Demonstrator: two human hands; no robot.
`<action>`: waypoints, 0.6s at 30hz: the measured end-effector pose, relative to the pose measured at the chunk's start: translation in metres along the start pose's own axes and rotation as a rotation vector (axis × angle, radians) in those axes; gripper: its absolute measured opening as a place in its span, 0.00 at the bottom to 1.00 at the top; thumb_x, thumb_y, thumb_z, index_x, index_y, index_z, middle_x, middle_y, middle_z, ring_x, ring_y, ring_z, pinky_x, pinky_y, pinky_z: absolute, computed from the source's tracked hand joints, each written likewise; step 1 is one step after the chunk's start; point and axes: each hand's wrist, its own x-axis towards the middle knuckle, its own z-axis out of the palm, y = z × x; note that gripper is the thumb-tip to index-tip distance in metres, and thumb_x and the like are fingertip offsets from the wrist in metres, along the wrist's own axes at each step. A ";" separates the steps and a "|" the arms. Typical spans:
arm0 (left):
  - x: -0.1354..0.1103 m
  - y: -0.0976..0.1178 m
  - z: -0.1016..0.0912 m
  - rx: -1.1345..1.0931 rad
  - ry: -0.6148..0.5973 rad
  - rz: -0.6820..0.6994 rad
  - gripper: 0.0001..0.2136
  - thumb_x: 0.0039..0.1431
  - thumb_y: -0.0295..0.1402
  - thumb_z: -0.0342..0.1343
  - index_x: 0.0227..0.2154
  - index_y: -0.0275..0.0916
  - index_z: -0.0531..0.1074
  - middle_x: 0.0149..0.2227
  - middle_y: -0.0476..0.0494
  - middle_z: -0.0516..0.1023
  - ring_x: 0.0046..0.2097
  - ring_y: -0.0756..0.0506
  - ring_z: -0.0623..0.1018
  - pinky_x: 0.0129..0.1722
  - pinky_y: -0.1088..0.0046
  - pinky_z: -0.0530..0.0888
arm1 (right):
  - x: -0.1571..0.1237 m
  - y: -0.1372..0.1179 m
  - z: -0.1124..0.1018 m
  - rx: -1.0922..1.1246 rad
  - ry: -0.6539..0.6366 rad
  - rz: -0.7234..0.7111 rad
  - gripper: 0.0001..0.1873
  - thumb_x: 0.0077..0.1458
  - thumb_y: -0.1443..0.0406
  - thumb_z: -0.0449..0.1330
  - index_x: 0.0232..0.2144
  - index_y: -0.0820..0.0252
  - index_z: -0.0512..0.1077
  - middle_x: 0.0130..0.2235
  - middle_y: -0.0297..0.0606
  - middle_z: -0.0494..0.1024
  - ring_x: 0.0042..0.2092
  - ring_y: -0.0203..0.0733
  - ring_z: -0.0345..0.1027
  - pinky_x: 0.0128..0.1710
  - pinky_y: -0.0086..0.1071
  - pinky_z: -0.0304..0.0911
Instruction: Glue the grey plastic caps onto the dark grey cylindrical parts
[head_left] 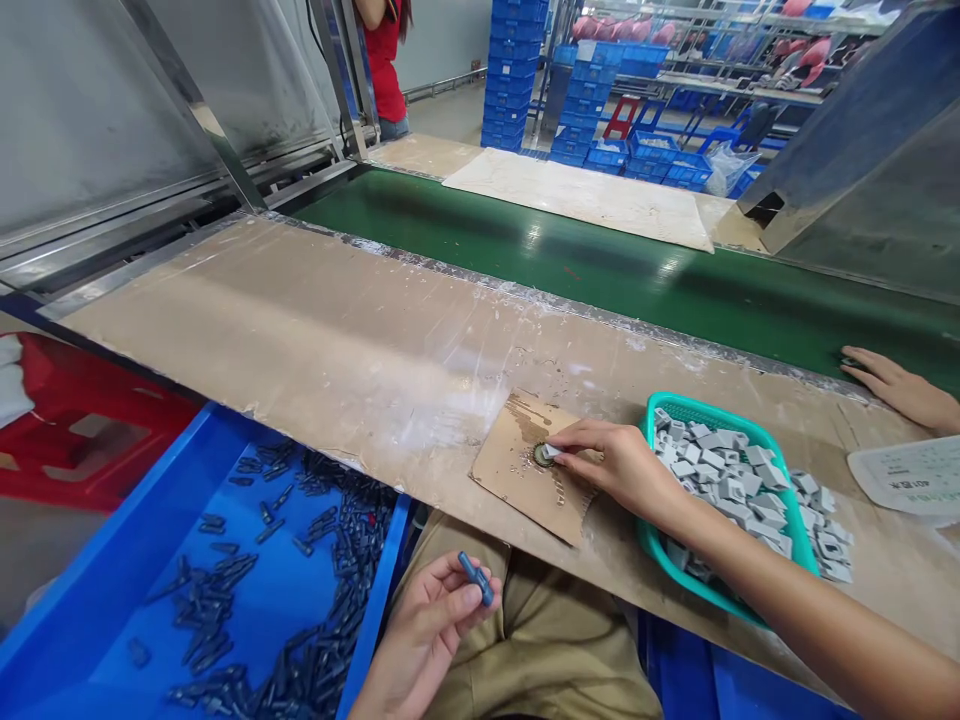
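My left hand, above my lap, is closed on a small dark blue plastic peg, a narrow stem with a thicker end. My right hand pinches a small light grey plastic piece between thumb and fingers. The piece is at a small round cap on a square of cardboard with wet stains; whether it touches the cap's inside I cannot tell. Under my right forearm, a teal basket holds many similar grey pieces.
A blue bin with many dark blue pegs stands left of my legs. Loose grey pieces lie beside the basket. Beyond the brown tabletop runs a green conveyor belt. Another person's hand rests over it near a white lid-like item.
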 end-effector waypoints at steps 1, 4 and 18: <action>0.000 0.000 0.000 0.001 -0.001 0.001 0.11 0.40 0.25 0.68 0.29 0.33 0.74 0.32 0.42 0.74 0.37 0.47 0.75 0.38 0.77 0.74 | 0.000 0.000 0.000 0.002 -0.003 -0.001 0.10 0.53 0.64 0.57 0.37 0.57 0.76 0.39 0.39 0.79 0.40 0.44 0.73 0.41 0.37 0.68; 0.001 -0.002 0.000 0.012 -0.015 0.002 0.11 0.41 0.26 0.68 0.29 0.32 0.74 0.32 0.42 0.74 0.37 0.47 0.75 0.38 0.77 0.74 | -0.001 0.001 0.000 0.017 -0.005 -0.008 0.10 0.53 0.64 0.57 0.37 0.57 0.77 0.39 0.39 0.79 0.40 0.44 0.72 0.41 0.37 0.67; 0.043 -0.004 0.083 -0.194 -0.097 0.128 0.14 0.37 0.26 0.70 0.30 0.30 0.76 0.33 0.39 0.77 0.36 0.48 0.76 0.39 0.80 0.75 | -0.025 -0.038 -0.035 0.705 0.065 0.336 0.17 0.44 0.58 0.66 0.37 0.59 0.76 0.37 0.40 0.79 0.36 0.41 0.72 0.38 0.34 0.68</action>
